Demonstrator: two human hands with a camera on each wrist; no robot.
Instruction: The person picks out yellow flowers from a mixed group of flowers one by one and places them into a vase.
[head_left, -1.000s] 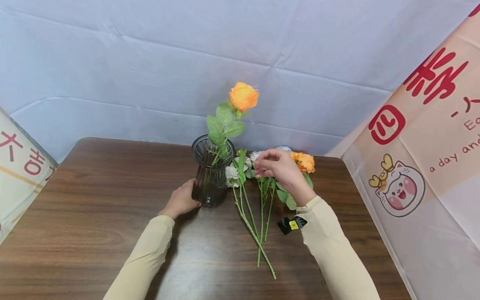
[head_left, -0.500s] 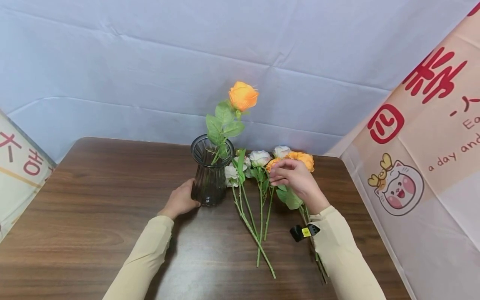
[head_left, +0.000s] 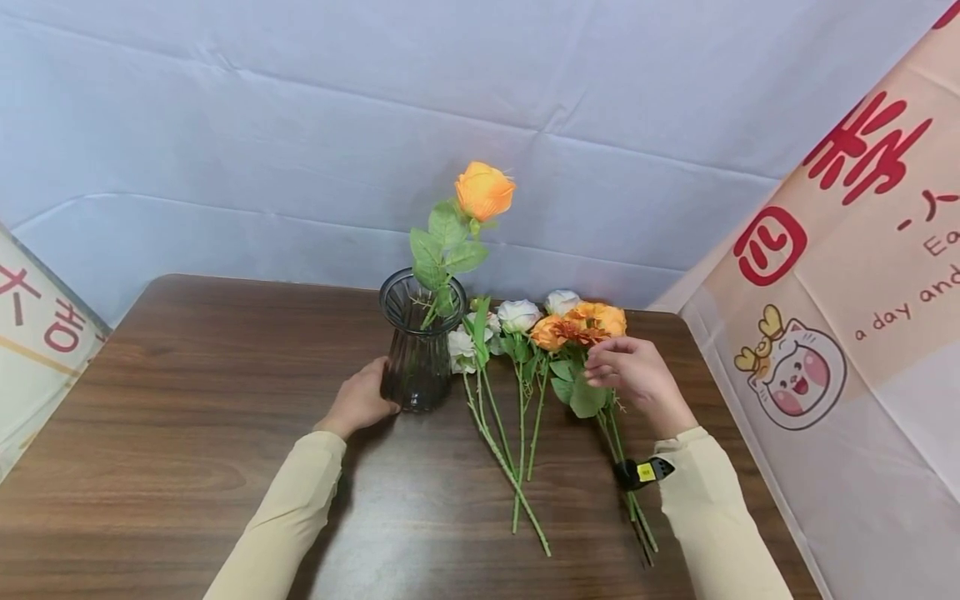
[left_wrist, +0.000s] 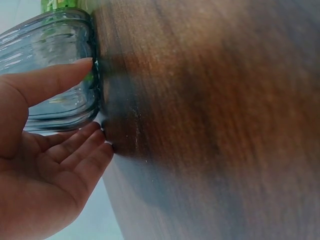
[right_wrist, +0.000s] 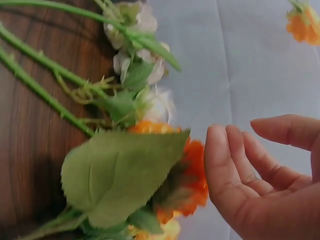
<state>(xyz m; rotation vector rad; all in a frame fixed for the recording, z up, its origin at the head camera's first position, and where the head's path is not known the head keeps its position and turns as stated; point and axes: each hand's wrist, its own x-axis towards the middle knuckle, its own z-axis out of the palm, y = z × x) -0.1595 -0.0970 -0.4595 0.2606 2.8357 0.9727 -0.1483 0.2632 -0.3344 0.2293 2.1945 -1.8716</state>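
My left hand (head_left: 362, 397) holds a dark ribbed glass vase (head_left: 418, 375) low down, near its base. In the left wrist view the thumb lies on one side of the glass (left_wrist: 72, 105) and the fingers on the other. The vase is upright on the table, and one orange rose (head_left: 484, 192) with green leaves leans to the right in it. My right hand (head_left: 636, 377) holds nothing. Its fingers are loosely bent beside a bunch of orange flowers (head_left: 581, 323). In the right wrist view a large green leaf (right_wrist: 117, 172) lies before the fingers, partly covering an orange bloom.
White flowers (head_left: 519, 316) lie between the vase and the orange bunch, their green stems (head_left: 495, 442) crossing toward the front of the brown wooden table (head_left: 225, 400). A pale cloth backdrop (head_left: 337, 142) stands behind, with a printed banner (head_left: 847, 275) at the right.
My right hand has moved right and slightly down, from above the white flowers to the right side of the orange ones, uncovering them. The left hand and vase stay in place.
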